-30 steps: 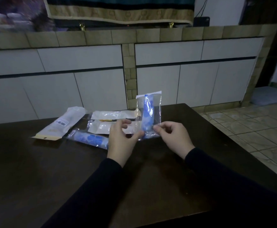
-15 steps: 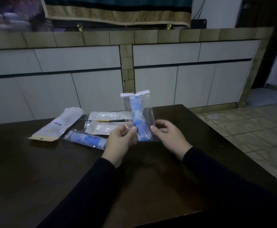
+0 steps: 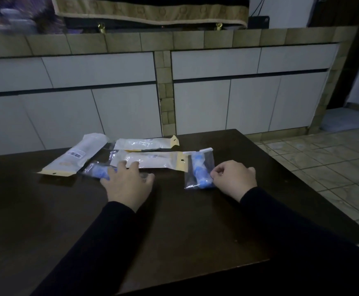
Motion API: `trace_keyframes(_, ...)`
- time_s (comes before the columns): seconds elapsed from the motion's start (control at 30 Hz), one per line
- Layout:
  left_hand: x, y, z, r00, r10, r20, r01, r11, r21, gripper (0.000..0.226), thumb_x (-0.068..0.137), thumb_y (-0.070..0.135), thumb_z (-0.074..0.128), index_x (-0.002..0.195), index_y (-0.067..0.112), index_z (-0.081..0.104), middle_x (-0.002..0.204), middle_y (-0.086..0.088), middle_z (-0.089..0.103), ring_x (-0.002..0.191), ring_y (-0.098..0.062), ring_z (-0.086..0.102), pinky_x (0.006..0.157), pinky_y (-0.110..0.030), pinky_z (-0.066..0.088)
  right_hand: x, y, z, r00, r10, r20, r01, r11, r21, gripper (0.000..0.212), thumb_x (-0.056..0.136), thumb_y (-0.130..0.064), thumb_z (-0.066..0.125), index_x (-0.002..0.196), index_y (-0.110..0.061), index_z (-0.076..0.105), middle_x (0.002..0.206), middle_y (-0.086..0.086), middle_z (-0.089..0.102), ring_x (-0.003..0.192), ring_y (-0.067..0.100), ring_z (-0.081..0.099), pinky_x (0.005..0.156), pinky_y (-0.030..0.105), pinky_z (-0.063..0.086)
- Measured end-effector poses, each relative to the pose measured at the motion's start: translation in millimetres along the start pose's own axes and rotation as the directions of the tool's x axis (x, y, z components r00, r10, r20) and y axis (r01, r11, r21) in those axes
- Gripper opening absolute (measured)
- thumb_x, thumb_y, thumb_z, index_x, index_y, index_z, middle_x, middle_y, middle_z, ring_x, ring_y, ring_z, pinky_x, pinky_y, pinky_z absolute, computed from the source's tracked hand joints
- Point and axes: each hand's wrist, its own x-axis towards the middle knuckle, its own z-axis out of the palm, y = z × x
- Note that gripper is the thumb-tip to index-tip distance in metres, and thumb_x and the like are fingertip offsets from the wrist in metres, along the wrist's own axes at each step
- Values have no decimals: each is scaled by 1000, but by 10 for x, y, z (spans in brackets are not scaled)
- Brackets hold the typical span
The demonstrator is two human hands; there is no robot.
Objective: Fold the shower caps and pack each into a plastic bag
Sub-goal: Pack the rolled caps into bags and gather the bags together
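1. The packed bag (image 3: pixel 200 170) is clear, shiny plastic with a white strip on top. A rolled blue shower cap (image 3: pixel 200 171) is inside it. It lies flat on the table, near the right side.
2. The right hand (image 3: pixel 235 179) pinches the bag's near right edge with curled fingers.
3. The left hand (image 3: pixel 127 184) has spread fingers. They rest on a second clear bag (image 3: pixel 98 170) with a blue cap in it.
4. Three white packets with yellow ends lie behind: a fat packet (image 3: pixel 76 155) with a barcode, a middle packet (image 3: pixel 150 160) and a far packet (image 3: pixel 146 143).
5. Half a second ago both hands held the packed bag up in the air. Now it is down, and the left hand has let go and moved left.
6. The table (image 3: pixel 174 227) is dark, smooth wood. Behind it are white cupboard doors (image 3: pixel 227 103) with tan tiles on top. The floor (image 3: pixel 323 163) has pale tiles.
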Motion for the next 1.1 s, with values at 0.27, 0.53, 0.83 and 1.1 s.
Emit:
trace_keyframes(0.27,-101,-71,36,1000,6,-5,-6,1000,-8,44,91,49,47,121,18,55,131,-9,48,120,-33,42,92,-46,39,108,-20,10,999,20,-39,-27,981,-195,16,95,-36,52,97,-26,64,81,-6,62,77,13,56,98,43,31)
trace_keyframes(0.53,-193,-79,18,997,48,-57,-47,999,20,49,90,55,47,126,23,54,131,-5,50,119,-30,44,93,-43,38,133,-15,4,998,-14,-54,3,979,-204,26,99,-35,43,106,-21,63,91,-1,62,86,16,57,90,40,36)
trace_keyframes(0.83,-126,-202,-58,974,169,-154,-196,963,-185,50,88,62,48,123,27,60,125,4,57,110,-14,53,91,-36,49,-296,-499,126,897,-430,-101,419,901,-112,41,97,-46,42,128,-24,59,125,-2,53,117,16,45,98,36,38)
trace_keyframes(1.1,76,-848,-171,986,-87,-145,61,983,-176,37,96,41,45,129,26,53,135,-6,48,120,-28,43,97,-45,37,-372,-1010,414,767,-641,-34,641,767,12,34,95,-41,49,123,-26,61,116,-6,54,110,10,44,97,32,36)
